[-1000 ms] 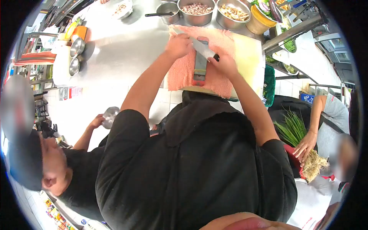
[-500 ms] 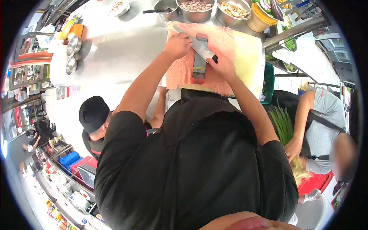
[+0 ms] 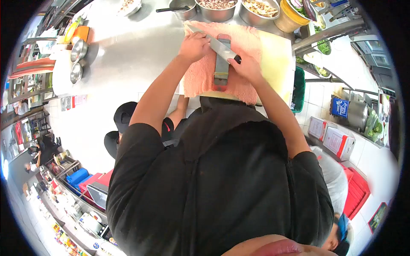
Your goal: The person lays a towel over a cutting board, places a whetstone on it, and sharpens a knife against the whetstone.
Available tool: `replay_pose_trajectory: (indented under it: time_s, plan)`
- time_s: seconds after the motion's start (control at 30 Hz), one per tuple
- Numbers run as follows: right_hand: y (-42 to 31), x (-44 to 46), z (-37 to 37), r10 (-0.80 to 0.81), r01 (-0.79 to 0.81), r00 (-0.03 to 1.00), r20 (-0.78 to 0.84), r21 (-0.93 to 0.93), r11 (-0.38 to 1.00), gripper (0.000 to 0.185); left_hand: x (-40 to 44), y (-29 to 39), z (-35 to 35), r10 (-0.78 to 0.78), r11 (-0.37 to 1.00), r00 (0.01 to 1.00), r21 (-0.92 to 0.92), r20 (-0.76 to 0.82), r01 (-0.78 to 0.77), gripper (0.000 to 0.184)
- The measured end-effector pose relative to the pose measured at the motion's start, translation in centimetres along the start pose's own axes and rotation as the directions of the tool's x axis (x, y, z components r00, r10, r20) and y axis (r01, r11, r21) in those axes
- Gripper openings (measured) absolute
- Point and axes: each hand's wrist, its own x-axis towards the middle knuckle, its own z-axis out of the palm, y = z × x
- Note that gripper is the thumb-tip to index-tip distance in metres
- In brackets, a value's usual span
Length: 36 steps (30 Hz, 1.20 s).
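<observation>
in the head view, the right hand [image 3: 247, 68] sits right of the upper middle of the frame, its fingers wrapped around the black handle of a chef's knife [image 3: 220, 48]. the left hand [image 3: 195, 47] is to its left; i see its bent fingers set close together on the blade toward the tip, but i cannot tell whether its thumb pinches from below. the chef's knife slants from upper left to lower right, across the upper half of a grey whetstone [image 3: 221, 66], which has reddish ends and a thin yellowish band near its lower end. from here i cannot tell how steeply the blade is tilted on it. the whetstone lies on a pink towel [image 3: 247, 36], spread over a cream cutting board [image 3: 278, 55] whose right side shows bare. along the top of the frame i have a saucepan [image 3: 183, 15] with a black handle, a metal bowl of chopped pinkish food [image 3: 217, 13] and a metal bowl of pale sliced food [image 3: 256, 19]. two small metal bowls [image 3: 77, 73] stand at upper left on the steel table [image 3: 124, 55]. at lower right, i see part of a person in a grey shirt [image 3: 331, 170] near a red crate [image 3: 356, 194]
</observation>
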Motion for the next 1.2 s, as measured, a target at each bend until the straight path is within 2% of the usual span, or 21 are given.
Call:
replay_pose_trajectory:
  time_s: [0.1, 0.2, 0.3, 0.33, 0.43, 0.47, 0.6, 0.67, 0.73, 0.8, 0.87, 0.97, 1.07, 1.2]
  plan:
    - [1.3, 0.9, 1.0, -0.072, 0.073, 0.997, -0.022, 0.013, 0.997, 0.065, 0.8, -0.1, -0.6, -0.015, 1.0, 0.995, 0.006, 0.102, 0.014, 0.026]
    - [1.6, -2.8, -0.2, -0.011, 0.011, 0.999, 0.048, -0.001, 1.0, 0.063, -1.1, 2.1, -0.5, 0.043, 0.998, 0.985, 0.047, 0.165, -0.052, 0.026]
    - [2.4, -6.2, -1.3, 0.046, -0.045, 0.996, 0.081, -0.011, 0.999, 0.063, -3.6, 5.5, -0.4, 0.07, 0.996, 0.997, -0.048, 0.03, -0.069, 0.027]
    - [2.6, -6.0, -0.9, 0.052, -0.051, 0.998, 0.03, -0.03, 0.998, 0.064, -3.3, 5.7, -0.6, 0.044, 0.997, 0.995, -0.07, 0.085, -0.038, 0.028]
    - [2.1, -3.4, -1.1, -0.009, 0.01, 1.0, -0.024, 0.044, 0.999, 0.063, -1.3, 3.6, 0.5, 0.054, 0.999, 0.999, 0.0, 0.008, -0.054, 0.028]
    - [1.6, -2.3, -1.3, 0.085, -0.085, 0.996, 0.024, -0.021, 0.996, 0.063, -0.4, 2.6, 0.6, 0.045, 0.999, 0.998, 0.018, 0.042, -0.046, 0.028]
    - [1.2, -2.9, -1.9, 0.055, -0.053, 0.997, 0.049, -0.046, 0.998, 0.057, 0.4, 2.8, -0.1, 0.062, 0.998, 0.99, -0.011, 0.13, -0.061, 0.028]
    - [2.2, -6.5, -2.8, 0.033, -0.031, 0.998, 0.059, -0.046, 0.998, 0.054, -1.2, 4.8, 0.6, 0.101, 0.991, 0.985, -0.097, 0.141, -0.088, 0.027]
    - [3.7, -10.2, -3.5, -0.011, 0.014, 0.998, 0.066, -0.051, 0.999, 0.05, -3.0, 8.2, -0.2, 0.145, 0.987, 0.98, -0.093, 0.138, -0.133, 0.026]
    - [3.5, -14.0, -4.6, 0.072, -0.069, 0.996, 0.046, -0.051, 0.996, 0.05, -4.6, 10.7, -0.2, 0.186, 0.979, 0.974, -0.11, 0.129, -0.172, 0.026]
    - [3.9, -16.9, -4.8, 0.109, -0.11, 0.994, 0.026, 0.035, 0.993, 0.05, -5.4, 12.2, 0.3, 0.232, 0.966, 0.967, -0.145, 0.109, -0.216, 0.026]
    - [4.1, -19.2, -5.2, 0.173, -0.175, 0.984, 0.032, 0.072, 0.982, 0.051, -5.7, 14.0, -0.9, 0.26, 0.958, 0.947, -0.177, 0.187, -0.228, 0.029]
    - [3.4, -19.4, -5.4, 0.208, -0.209, 0.978, 0.023, 0.04, 0.977, 0.052, -5.8, 14.4, -0.8, 0.263, 0.948, 0.956, -0.22, 0.128, -0.231, 0.03]
    - [3.5, -18.0, -4.7, 0.187, -0.186, 0.982, -0.01, 0.019, 0.982, 0.053, -4.8, 13.2, 0.3, 0.288, 0.95, 0.953, -0.155, 0.095, -0.272, 0.031]
